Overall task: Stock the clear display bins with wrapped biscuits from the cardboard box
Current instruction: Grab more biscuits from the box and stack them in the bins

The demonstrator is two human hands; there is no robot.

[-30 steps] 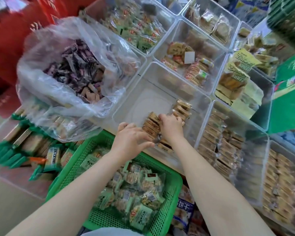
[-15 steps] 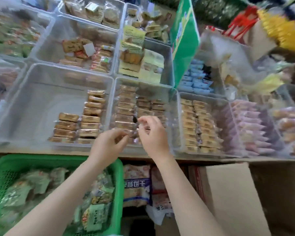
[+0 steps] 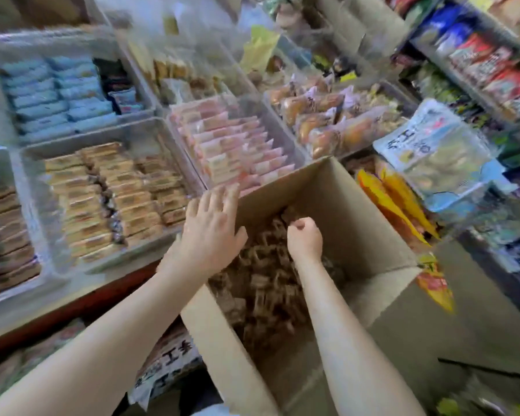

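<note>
Left hand [image 3: 212,232]: fingers spread and straight, over the near-left rim of the cardboard box [image 3: 354,214] — holds nothing.
Right hand [image 3: 304,238]: inside the box, fingers curled; whether it pinches anything, I cannot tell.
Wrapped biscuits [image 3: 264,283]: brown, heaped loose in the box.
Clear bin [image 3: 30,187]: left of the box — tan packets in rows.

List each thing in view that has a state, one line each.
cardboard box: open, holding loose brown wrapped biscuits
tan biscuit bin: filled in rows
pink biscuit bin: filled in rows
left hand: fingers straight, over the box's edge
right hand: curled, inside the box; hold unclear
</note>
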